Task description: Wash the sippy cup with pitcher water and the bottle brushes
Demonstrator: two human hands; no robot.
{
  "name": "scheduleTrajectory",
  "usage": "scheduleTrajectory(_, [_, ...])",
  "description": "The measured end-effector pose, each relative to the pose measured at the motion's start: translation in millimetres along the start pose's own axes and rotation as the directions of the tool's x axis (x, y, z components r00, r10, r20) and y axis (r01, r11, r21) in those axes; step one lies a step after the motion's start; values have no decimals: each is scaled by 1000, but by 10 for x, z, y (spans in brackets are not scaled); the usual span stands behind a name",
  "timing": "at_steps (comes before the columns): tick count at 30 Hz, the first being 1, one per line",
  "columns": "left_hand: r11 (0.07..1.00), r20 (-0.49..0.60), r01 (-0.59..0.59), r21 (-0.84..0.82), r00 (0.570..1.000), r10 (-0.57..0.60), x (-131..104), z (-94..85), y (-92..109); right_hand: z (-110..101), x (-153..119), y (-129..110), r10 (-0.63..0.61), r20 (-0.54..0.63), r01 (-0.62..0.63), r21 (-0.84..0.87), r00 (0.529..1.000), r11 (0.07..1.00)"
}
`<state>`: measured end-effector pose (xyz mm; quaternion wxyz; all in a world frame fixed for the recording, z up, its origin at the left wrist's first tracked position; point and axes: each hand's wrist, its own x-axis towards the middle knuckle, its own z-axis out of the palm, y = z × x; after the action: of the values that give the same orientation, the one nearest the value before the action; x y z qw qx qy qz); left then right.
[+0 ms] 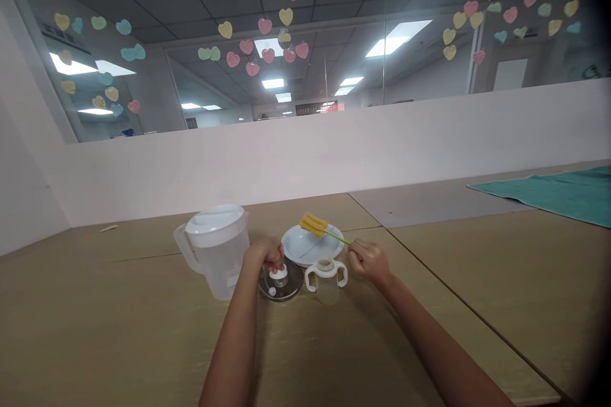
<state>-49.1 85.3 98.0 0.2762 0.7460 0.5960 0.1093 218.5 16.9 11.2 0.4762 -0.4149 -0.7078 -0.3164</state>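
My right hand (370, 259) is closed around the green handle of a bottle brush, whose yellow sponge head (314, 224) is over the white bowl (305, 248). With its fingers pinched, my left hand (270, 253) grips a white bottle top (279, 273) above a dark round tray (289, 293). A small white part (272, 291) lies on that tray. Between my hands stands a clear baby bottle (327, 286) with two white handles and an uncovered mouth.
A lidded clear plastic pitcher (222, 261) stands to the left of my left hand. On the far right a teal cloth (558, 194) lies on the wooden table (143, 331). A white wall (305, 159) with a window above it rises behind the table.
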Motion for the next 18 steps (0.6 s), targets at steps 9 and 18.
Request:
scheduleTrajectory(9, [989, 224, 148, 14, 964, -147, 41, -13, -19, -6, 12, -6, -3, 1, 3, 4, 1000, 1000])
scheduleTrajectory(18, [991, 198, 133, 22, 971, -134, 11, -26, -7, 12, -9, 7, 7, 8, -7, -2, 1000, 1000])
